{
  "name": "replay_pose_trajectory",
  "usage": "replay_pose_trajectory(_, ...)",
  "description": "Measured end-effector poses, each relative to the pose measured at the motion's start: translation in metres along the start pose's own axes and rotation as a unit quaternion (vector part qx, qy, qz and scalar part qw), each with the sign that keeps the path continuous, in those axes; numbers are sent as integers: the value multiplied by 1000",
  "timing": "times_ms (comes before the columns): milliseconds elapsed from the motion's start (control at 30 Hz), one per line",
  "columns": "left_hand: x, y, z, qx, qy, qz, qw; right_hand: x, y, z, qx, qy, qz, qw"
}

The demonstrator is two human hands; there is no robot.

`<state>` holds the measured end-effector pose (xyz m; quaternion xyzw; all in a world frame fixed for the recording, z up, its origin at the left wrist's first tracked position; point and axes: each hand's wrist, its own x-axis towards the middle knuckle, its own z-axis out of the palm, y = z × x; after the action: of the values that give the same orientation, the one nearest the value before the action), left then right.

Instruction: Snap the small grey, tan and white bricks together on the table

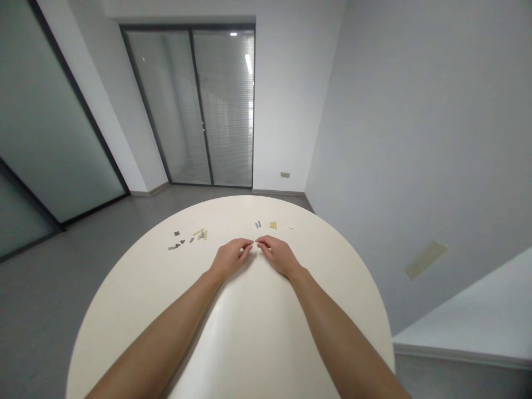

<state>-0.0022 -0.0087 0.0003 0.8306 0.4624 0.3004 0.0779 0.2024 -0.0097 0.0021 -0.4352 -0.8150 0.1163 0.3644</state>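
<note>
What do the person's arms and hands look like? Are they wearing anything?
The left arm and right arm are bare, narrowing towards the wrists, with no sleeves, watch or bracelet showing. The left hand and right hand wear no gloves. The fingernails are too small to make out.

I saw two small, slim grey strips (259, 224) lying slanted side by side on the tabletop (257, 332). Right of them lay a flat, squarish yellow piece (273, 225), then pale bits (290, 227); well left, yellow strips (205, 235) and dark grey pieces (177, 233) lay scattered.
</note>
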Motion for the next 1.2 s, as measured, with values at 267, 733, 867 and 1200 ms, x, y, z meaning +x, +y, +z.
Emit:
replay_pose_trajectory(267, 0, 1, -1, -4, 6, 10, 1000, 0, -2, -2, -6, -8, 0, 1000)
replay_pose_trajectory(733, 0, -6, 5, -34, 22, 19, 999, -1, -3, -3, 2, -17, 19, 1000)
replay_pose_trajectory(867, -1, -4, 3, -30, 22, 28, 999, -2, -3, -3, 4, -15, 23, 1000)
replay_pose_trajectory(1200, 0, -6, 5, -26, 20, 35, 999, -2, -2, -3, 6, -22, 27, 999)
